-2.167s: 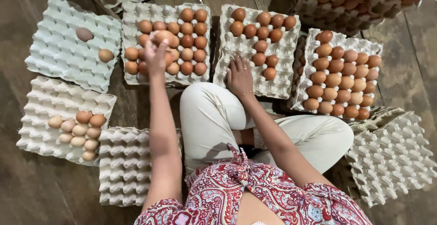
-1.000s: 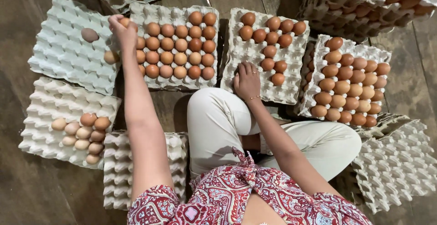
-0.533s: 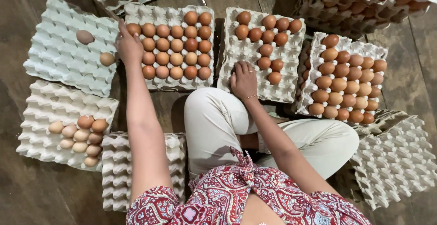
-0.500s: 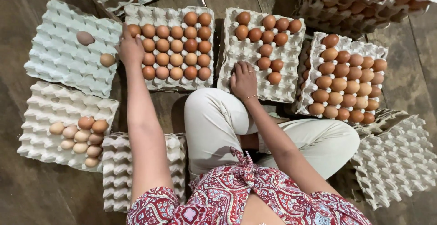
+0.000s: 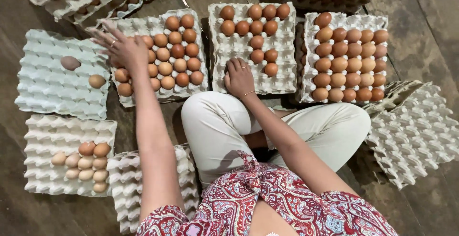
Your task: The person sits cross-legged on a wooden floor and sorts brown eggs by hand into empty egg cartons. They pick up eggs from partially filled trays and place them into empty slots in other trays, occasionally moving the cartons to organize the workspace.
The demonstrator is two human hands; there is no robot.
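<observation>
Left hand [image 5: 125, 49] lifted, fingers spread; pale tray [image 5: 62, 80] holds two eggs.

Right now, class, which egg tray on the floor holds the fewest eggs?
The pale green tray at far left, beside the left hand: it holds only two eggs.

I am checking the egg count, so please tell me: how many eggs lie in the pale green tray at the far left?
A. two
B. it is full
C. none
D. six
A: the pale green tray holds only a greyish egg and a tan egg; its other cups are bare.
</observation>
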